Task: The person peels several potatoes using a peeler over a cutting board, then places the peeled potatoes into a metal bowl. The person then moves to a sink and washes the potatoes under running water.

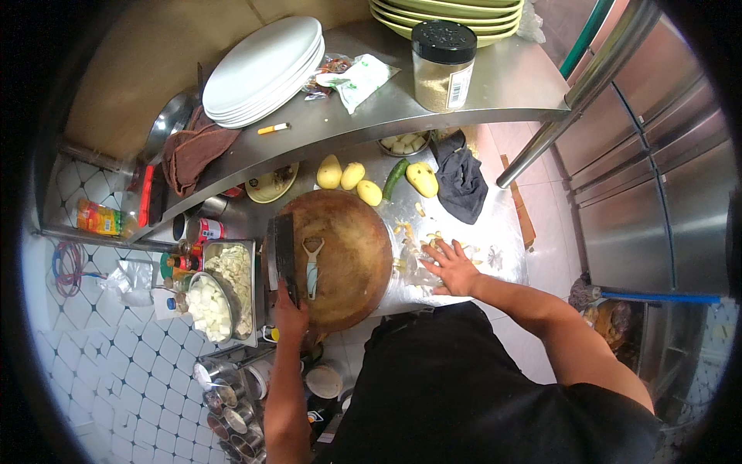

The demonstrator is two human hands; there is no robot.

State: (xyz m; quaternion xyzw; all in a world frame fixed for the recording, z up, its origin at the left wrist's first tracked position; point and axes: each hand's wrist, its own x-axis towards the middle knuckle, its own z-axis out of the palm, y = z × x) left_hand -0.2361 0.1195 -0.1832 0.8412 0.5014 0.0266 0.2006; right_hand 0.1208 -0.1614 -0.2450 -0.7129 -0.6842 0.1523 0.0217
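My left hand (291,310) grips the handle of a dark-bladed cleaver (283,246) at the left edge of a round wooden chopping block (353,267). A peeler (312,269) with a pale blue handle lies on the block. To the right, my right hand (455,269) is spread palm down over the steel worktop (498,232), on what looks like clear plastic among scattered peelings (404,230). Behind the block sit three peeled potatoes (352,176), a cucumber (396,178) and another peeled potato (422,179).
A steel tray of chopped pale vegetable (236,264) and a bowl of white cubes (210,307) stand at left. Dark cloth (462,180) lies back right. A steel shelf (371,124) overhangs, carrying white plates (264,69), a black-lidded jar (443,66) and a cigarette (273,129).
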